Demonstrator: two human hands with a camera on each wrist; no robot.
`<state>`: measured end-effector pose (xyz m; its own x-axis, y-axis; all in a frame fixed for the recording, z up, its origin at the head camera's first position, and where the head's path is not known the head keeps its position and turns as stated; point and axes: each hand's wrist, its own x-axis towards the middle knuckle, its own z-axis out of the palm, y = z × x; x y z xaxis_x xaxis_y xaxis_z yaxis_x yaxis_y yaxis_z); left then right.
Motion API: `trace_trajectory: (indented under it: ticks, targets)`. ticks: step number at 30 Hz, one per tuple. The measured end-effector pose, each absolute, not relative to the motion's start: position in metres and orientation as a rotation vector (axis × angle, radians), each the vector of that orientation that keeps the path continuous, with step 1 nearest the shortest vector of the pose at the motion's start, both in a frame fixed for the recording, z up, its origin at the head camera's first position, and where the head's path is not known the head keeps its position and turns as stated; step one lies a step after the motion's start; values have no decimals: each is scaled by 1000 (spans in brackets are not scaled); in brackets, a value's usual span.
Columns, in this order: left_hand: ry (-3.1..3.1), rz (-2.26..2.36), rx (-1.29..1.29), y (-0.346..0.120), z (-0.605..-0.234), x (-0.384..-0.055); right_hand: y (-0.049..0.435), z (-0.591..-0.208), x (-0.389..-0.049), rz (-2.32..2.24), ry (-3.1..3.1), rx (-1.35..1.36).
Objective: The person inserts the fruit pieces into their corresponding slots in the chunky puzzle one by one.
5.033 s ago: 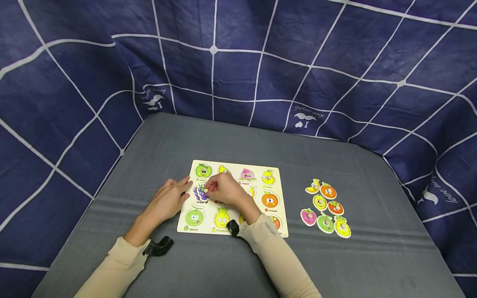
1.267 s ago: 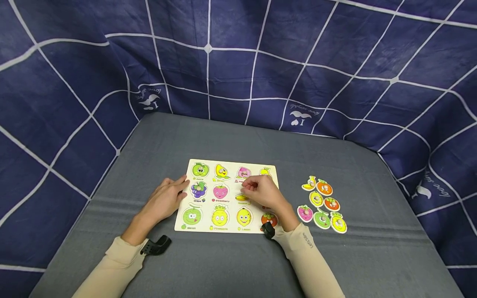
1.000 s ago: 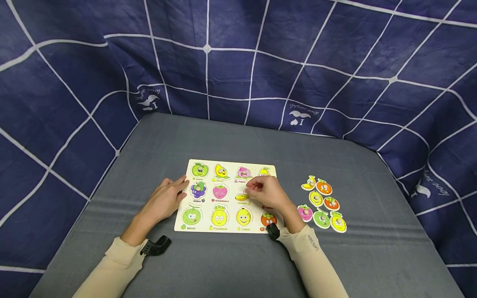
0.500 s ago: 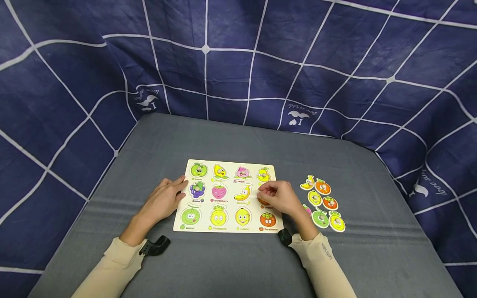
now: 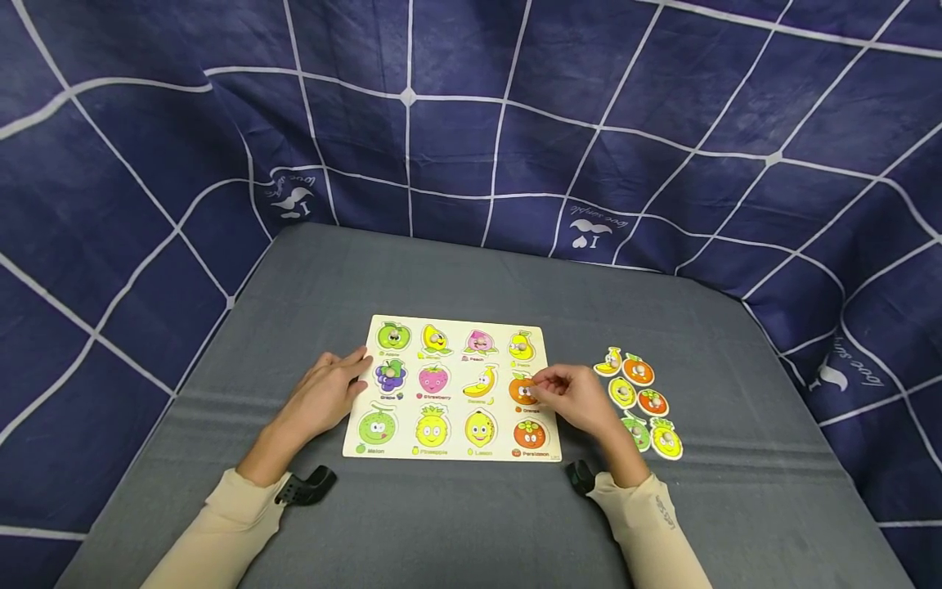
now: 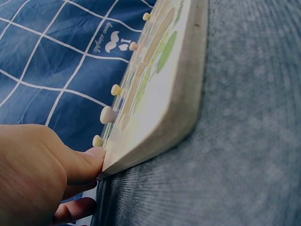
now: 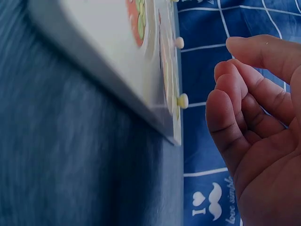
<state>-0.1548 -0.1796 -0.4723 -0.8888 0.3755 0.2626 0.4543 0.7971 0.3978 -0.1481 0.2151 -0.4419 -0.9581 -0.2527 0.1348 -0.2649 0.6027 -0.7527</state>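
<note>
A pale fruit puzzle board (image 5: 412, 451) lies on the grey table, printed with rows of named fruits. Knobbed apple (image 5: 393, 336), mango (image 5: 435, 339), peach (image 5: 480, 343), pear (image 5: 521, 346) and grape (image 5: 390, 375) pieces sit in it. At the board's left edge rests my left hand (image 5: 324, 397), with thumb and fingertips touching the edge; the left wrist view shows the thumb (image 6: 87, 165) against the board's corner. My right hand (image 5: 581, 399) hovers by the right edge, fingertips over the orange picture (image 5: 521, 388). Its fingers (image 7: 220, 113) curl loosely around nothing.
Several loose fruit pieces lie right of the board, among them a banana (image 5: 609, 361), an orange (image 5: 638, 370), a persimmon (image 5: 652, 402) and a pineapple (image 5: 666, 439). My right forearm partly covers this group. A blue checked cloth (image 5: 456, 139) hangs behind the table.
Five seconds ago my right hand held the grape piece at its slot; now that piece sits there. My right hand has since travelled rightward across the board. My left hand stays at the edge.
</note>
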Motion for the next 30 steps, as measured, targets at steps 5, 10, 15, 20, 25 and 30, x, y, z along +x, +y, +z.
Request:
trace_trajectory:
  ticks: [5,10,15,20,25,30]
  targets:
    - [-2829,-697,-640,-179,-470,-155,224,-443,-145,1280,-2794,422]
    - [-2836,-705,-638,-179,-470,-155,232,-442,-141,1261,-2790,385]
    - [-2836,-704,-638,-179,-471,-154,239,-442,-137,1223,-2783,360]
    - [-2827,-699,-644,-180,-471,-154,248,-443,-132,1196,-2788,328]
    - [-2831,-697,-641,-180,-471,-154,257,-443,-127,1264,-2793,265]
    - [-2842,-703,-638,-180,-471,-154,266,-443,-122,1331,-2790,221]
